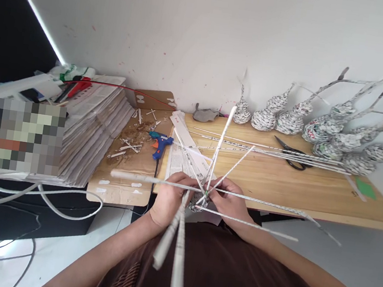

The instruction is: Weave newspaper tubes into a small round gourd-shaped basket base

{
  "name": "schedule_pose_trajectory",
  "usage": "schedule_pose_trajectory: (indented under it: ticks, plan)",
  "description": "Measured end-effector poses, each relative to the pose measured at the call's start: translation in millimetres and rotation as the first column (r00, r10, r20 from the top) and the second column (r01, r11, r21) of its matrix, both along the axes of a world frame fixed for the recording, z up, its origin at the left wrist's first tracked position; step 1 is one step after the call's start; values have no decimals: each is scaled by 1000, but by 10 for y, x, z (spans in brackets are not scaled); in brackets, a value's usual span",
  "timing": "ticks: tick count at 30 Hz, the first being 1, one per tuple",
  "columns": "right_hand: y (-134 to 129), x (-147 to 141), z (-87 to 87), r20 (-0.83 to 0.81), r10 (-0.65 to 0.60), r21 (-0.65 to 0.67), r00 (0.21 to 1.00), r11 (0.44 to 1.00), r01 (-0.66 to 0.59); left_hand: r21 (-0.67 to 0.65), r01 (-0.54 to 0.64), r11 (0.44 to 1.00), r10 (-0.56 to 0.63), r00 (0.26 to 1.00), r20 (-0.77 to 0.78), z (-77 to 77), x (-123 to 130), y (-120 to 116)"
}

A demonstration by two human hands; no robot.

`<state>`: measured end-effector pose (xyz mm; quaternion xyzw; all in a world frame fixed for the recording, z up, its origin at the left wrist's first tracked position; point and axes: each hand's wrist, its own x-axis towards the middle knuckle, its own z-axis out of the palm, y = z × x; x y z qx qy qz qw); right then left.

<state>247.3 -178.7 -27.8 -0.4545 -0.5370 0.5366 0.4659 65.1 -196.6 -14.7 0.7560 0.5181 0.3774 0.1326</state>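
Newsprint paper everywhere in the head view, and the woven piece (197, 202) sits low in the middle, over the lap just off the table edge (275, 209). The left hand (168, 197) has its fingers curled in, gripping the near-left side; the right hand (231, 200) pinches the other side, thumb tucked close.

My two cents: keep that left grip snug, work right where the spokes meet, and pull each wrap evenly so nothing gaps or buckles. I'd watch those long ends too, they look easy to bend.

Counts: eight paper spokes (228, 125) sticking out, one glue gun (162, 145), one pair of scissors (282, 143), and six gourd-shaped bundles (264, 119) that I can make out. The loose rods (317, 161) overlap, so no firm number.
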Motion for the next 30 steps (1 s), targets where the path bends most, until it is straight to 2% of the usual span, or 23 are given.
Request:
schedule_pose_trajectory:
  ticks: [4,8,12,16,19,24,27,30]
  plan:
    - [17,4,-51,18,-21,24,1000,1000,21,-104,-20,994,28,996,80,-22,-9,36]
    - [0,1,-4,54,-16,67,998,998,12,-164,-31,986,57,987,152,-39,12,28]
    - [-26,0,39,55,-1,117,998,993,-6,-263,-79,962,121,982,148,-51,33,19]
    - [-61,4,23,56,19,117,998,993,-25,-320,-12,947,91,969,232,-66,42,29]
    - [-87,-1,56,49,45,100,998,994,-50,-283,25,959,59,957,284,-102,45,35]
    - [-89,-5,150,162,61,146,985,986,-85,-164,34,986,7,970,244,-131,49,28]
    - [-63,9,144,246,14,261,969,962,-80,-142,33,989,-4,980,200,-97,48,23]
    - [-24,28,114,314,-60,472,947,876,-101,-145,57,988,-31,984,177,-50,44,26]
